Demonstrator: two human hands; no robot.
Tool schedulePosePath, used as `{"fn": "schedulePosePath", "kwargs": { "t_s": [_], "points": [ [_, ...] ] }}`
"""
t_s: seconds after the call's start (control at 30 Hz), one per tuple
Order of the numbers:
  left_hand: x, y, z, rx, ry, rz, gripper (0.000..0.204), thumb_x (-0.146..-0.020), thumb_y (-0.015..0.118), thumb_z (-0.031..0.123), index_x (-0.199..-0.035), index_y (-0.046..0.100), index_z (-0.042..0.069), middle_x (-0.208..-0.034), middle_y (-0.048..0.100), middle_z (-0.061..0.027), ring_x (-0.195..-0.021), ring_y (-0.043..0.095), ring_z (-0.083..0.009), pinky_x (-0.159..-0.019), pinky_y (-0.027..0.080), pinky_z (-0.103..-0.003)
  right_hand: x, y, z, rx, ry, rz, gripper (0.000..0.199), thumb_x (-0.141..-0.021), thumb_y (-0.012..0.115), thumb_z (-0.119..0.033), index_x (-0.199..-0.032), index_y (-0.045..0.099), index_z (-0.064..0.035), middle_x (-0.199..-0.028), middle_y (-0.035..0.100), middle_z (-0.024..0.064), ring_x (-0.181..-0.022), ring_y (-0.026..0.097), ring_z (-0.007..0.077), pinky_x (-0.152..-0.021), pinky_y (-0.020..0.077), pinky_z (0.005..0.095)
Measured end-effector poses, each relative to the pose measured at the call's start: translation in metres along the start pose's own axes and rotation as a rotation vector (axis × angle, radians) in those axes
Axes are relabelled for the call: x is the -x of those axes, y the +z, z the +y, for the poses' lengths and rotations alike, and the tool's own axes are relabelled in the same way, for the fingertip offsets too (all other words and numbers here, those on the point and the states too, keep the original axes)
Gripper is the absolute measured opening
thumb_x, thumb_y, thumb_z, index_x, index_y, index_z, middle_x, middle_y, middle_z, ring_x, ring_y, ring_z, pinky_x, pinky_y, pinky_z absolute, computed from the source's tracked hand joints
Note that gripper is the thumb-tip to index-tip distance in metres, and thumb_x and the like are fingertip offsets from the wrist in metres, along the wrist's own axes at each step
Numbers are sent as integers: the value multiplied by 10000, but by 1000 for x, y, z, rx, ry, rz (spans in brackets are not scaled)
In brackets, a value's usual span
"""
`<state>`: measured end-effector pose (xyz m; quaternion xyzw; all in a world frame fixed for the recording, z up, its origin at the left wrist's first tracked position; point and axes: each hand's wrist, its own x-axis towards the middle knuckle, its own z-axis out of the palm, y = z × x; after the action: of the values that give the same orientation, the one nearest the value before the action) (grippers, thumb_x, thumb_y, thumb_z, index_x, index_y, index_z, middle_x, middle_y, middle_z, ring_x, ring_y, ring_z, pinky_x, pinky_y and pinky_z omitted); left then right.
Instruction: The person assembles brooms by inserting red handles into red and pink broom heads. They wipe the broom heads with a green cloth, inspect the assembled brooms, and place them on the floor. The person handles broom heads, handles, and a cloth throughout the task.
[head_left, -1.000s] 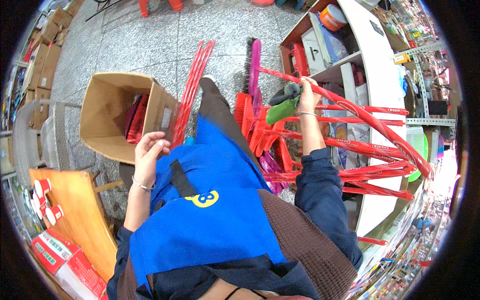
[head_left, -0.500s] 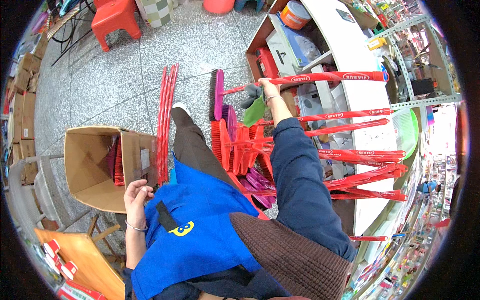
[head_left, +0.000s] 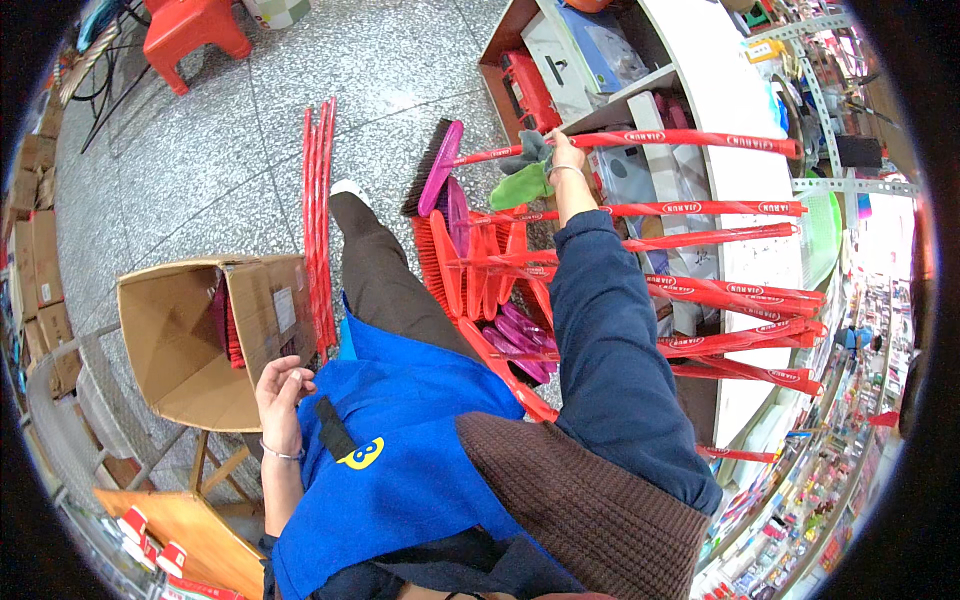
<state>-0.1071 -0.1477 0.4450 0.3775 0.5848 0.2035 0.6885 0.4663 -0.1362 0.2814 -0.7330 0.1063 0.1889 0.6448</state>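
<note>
My right hand (head_left: 567, 160) is closed round the red handle of a broom (head_left: 690, 138) with a purple head (head_left: 440, 168) and dark bristles. At the same hand hangs a soft grey-and-green thing (head_left: 522, 186), perhaps a glove or cloth. Below my right arm, several more red-handled brooms (head_left: 715, 236) lean against the white counter; their red heads (head_left: 485, 255) and purple heads (head_left: 515, 330) bunch together on the left. My left hand (head_left: 283, 400), fingers loosely bent and apart, holds nothing visible. It is nearest an open cardboard box (head_left: 170, 350) with red and purple bristled heads (head_left: 228, 325) inside.
Several thin red poles (head_left: 318, 220) lie beside the box on the speckled floor (head_left: 190, 180). The white counter (head_left: 735, 80) with filled shelves stands to the right. A red stool (head_left: 195, 35) is at the far left, a wooden board (head_left: 175, 525) near my left arm.
My right hand has shifted slightly right and up with the broom, and the purple head has tilted. The view has moved a little; my left hand keeps almost the same pose.
</note>
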Motion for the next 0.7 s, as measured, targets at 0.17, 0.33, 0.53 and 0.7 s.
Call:
{"fn": "schedulePosePath", "kwargs": {
  "t_s": [0.17,0.33,0.53,0.7],
  "points": [
    [0,0,0,-18,-6,-9,192,-873,520,78,-1052,525,10,-841,612,-61,-703,560,-104,-670,477,-243,7,-38,6,192,12,109,543,-677,760,-281,-1040,565,74,-1031,590,140,-855,570,217,-755,471,351],
    [5,-2,-3,16,39,-81,200,-871,532,83,-1058,526,10,-843,615,-59,-721,562,-107,-685,476,-244,-11,-39,20,21,168,-30,383,-732,710,-290,-953,585,-4,-923,624,115,-768,604,257,-714,493,408],
    [13,-6,-6,18,25,-16,193,-871,526,83,-1052,531,19,-840,613,-61,-717,565,-108,-672,468,-233,-4,-44,28,-160,317,-158,285,-799,656,-271,-976,602,-54,-939,647,99,-815,632,278,-753,510,446],
    [18,-13,-20,12,22,2,218,-862,550,108,-1062,537,23,-854,610,-60,-738,565,-109,-684,474,-241,21,-46,24,-75,363,-361,340,-793,654,-268,-1019,624,-15,-996,635,89,-894,599,249,-814,482,400]
  ]
}}
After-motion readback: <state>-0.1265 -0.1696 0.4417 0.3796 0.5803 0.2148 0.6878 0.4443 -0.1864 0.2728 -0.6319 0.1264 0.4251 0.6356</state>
